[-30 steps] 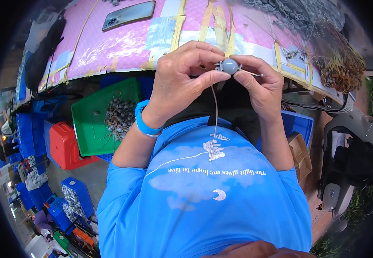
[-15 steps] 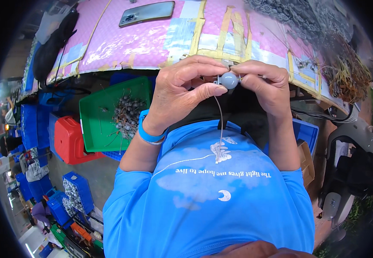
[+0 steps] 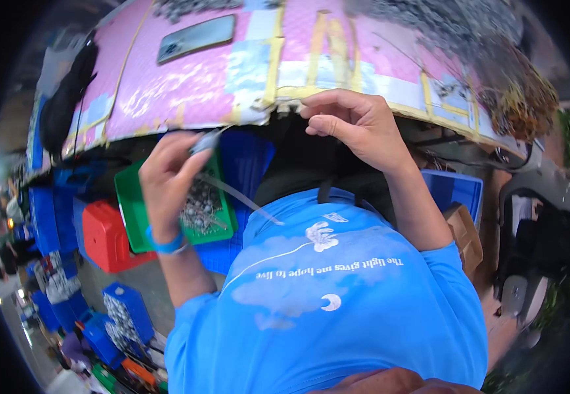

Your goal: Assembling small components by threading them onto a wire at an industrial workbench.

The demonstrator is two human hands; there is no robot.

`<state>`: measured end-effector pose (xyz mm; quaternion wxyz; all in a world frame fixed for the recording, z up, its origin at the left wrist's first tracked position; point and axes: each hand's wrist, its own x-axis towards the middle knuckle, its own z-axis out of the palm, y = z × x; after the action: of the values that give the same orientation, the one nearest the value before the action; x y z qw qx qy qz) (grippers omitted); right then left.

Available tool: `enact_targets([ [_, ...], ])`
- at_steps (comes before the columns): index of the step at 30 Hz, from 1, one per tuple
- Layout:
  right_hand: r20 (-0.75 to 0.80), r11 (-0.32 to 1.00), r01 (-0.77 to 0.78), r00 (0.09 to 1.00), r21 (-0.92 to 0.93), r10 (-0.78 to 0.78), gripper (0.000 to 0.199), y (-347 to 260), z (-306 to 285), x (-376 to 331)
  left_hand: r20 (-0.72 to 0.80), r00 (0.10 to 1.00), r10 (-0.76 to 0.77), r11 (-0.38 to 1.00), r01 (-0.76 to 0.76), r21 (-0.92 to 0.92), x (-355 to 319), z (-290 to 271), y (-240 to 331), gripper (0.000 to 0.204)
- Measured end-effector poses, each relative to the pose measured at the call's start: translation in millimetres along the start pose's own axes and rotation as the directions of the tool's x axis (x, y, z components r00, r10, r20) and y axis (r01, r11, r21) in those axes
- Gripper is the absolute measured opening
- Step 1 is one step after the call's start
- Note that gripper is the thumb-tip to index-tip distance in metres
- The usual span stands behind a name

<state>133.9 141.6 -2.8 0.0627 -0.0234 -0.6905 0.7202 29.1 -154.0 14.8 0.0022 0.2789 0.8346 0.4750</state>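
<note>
Since half a second ago, the hands have parted: the left hand (image 3: 166, 184), blurred, has swung toward nine o'clock, pinching the grey domed piece (image 3: 205, 142) with its cable (image 3: 240, 197) near the green tray (image 3: 132, 217); the right hand (image 3: 357, 128), at half past one, shows finger and thumb narrowly apart. Open room separates them, below the tabletop (image 3: 140, 92) edge at twelve.
</note>
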Motion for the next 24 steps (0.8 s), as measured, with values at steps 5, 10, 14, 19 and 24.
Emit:
enact_targets([
  [5, -0.367, 0.898, -0.040, 0.920, -0.438, -0.138, 0.017, -2, -68, -7, -0.041, 0.829, -0.558, 0.743, 0.521, 0.419, -43, -64, -85, 0.026],
  [10, -0.520, 0.429, -0.375, 0.802, -0.821, -0.294, 0.016, -14, -132, -29, -0.254, 0.954, -0.160, 0.876, 0.256, 0.410, -25, -48, -91, 0.033],
  [14, -0.427, 0.302, -0.333, 0.838, -0.893, -0.340, 0.020, -7, -138, -37, -0.318, 0.947, 0.048, 0.955, 0.050, 0.293, 55, 12, -34, 0.026],
  [19, -0.570, 0.460, -0.422, 0.782, -0.781, -0.252, 0.020, -10, -146, -37, -0.026, 0.929, 0.368, 0.880, -0.339, 0.332, 161, 76, 15, 0.024],
  [24, -0.679, 0.650, -0.416, 0.702, -0.636, -0.215, 0.011, -12, -161, -34, 0.186, 0.725, 0.663, 0.596, -0.662, 0.455, 238, 119, -1, 0.022],
])
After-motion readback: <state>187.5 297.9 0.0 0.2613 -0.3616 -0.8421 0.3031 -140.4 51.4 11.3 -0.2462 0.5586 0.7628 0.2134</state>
